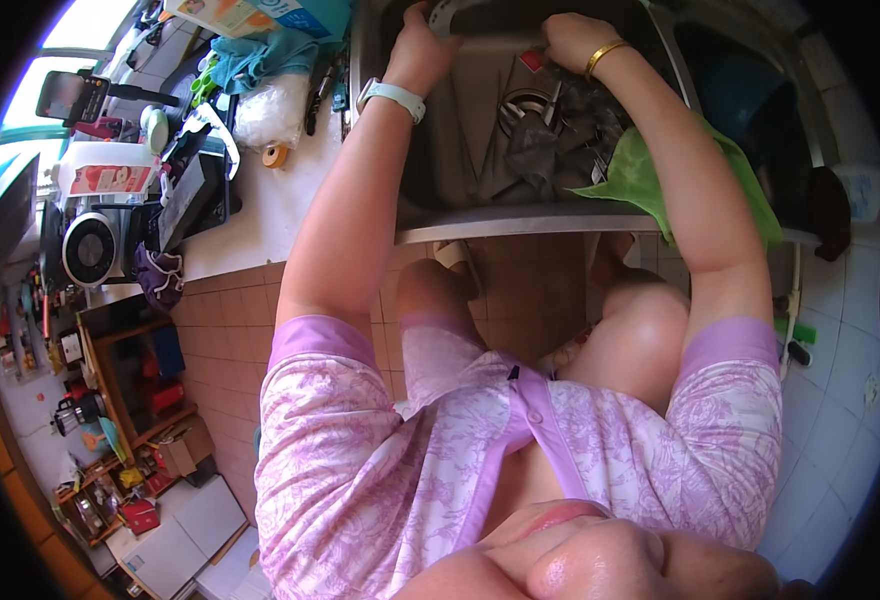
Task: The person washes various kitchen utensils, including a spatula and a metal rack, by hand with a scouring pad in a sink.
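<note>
My left hand (421,51), with a pale watch at the wrist, is over the left part of a metal sink basin (515,223). Its thumb and fingers are spread beside a white curved item (442,16); whether they grip it is unclear. My right hand (579,41), wearing a gold bracelet, is curled at the basin's far side, a small red piece (531,60) at its fingertips. Below lie cutlery (552,105), thin sticks (489,142) and a crumpled dark grey piece (534,150) around the drain. A green cloth (635,172) hangs over the front rim under my right forearm.
Left of the sink, a white counter (260,217) holds a teal cloth (264,60), a clear plastic bag (271,112), a tape roll (275,156) and a white jug (110,169). A phone on a holder (72,97) stands beyond. Another basin (747,97) lies at right.
</note>
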Action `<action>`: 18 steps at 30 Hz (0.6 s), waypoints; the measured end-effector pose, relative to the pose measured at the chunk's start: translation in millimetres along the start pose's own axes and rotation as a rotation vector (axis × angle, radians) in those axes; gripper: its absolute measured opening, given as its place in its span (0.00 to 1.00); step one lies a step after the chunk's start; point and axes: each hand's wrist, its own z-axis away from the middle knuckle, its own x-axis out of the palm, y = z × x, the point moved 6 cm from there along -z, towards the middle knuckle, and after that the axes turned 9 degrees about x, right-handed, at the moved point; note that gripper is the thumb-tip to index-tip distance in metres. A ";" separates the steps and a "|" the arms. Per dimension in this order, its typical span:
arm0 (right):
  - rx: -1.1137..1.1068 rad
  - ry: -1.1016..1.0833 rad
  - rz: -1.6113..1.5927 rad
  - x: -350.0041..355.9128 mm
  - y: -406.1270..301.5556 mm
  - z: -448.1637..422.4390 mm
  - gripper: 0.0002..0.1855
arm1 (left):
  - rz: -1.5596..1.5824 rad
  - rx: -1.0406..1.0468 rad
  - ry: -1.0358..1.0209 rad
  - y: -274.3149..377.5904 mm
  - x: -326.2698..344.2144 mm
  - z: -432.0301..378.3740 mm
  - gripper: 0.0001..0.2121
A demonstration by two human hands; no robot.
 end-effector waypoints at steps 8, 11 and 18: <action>0.148 -0.029 -0.045 13.0 18.2 -14.6 0.11 | -0.311 -0.277 -0.408 -23.4 28.9 19.6 0.25; 0.125 -0.041 -0.070 8.2 13.5 -11.9 0.11 | -0.479 -0.339 -0.514 -34.2 35.0 31.8 0.25; 0.141 -0.048 -0.009 20.5 24.8 -27.6 0.11 | -0.669 -0.297 -0.643 -49.1 52.2 47.3 0.18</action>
